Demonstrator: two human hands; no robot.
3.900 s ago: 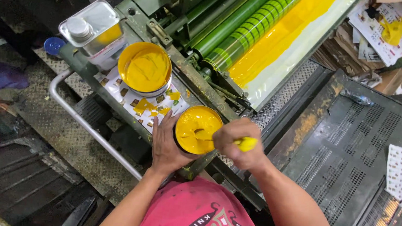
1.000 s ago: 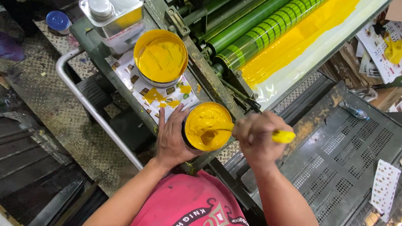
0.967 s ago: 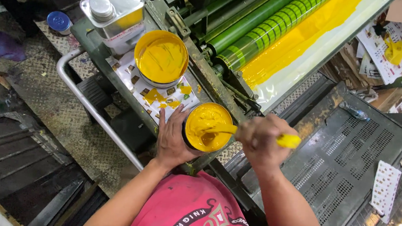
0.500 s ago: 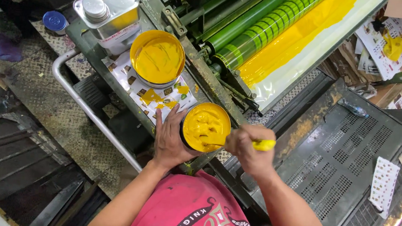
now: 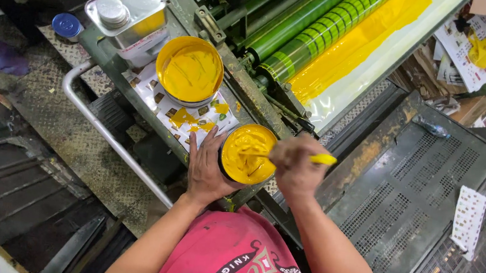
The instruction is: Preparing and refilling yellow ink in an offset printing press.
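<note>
Your left hand (image 5: 207,171) wraps open-palmed around the yellow ink can (image 5: 248,153); your right hand (image 5: 293,164) is closed on the yellow-smeared spatula (image 5: 288,156), its blade in the ink.

A person in a pink shirt, seen from above

The person wore a bright pink shirt (image 5: 238,253) with short sleeves. It had a black and white picture printed on the front, with curly shapes and some letters. Both arms were bare from the shoulder down. The left hand (image 5: 207,171) and the right hand (image 5: 293,167) had no gloves, rings or watch.
</note>
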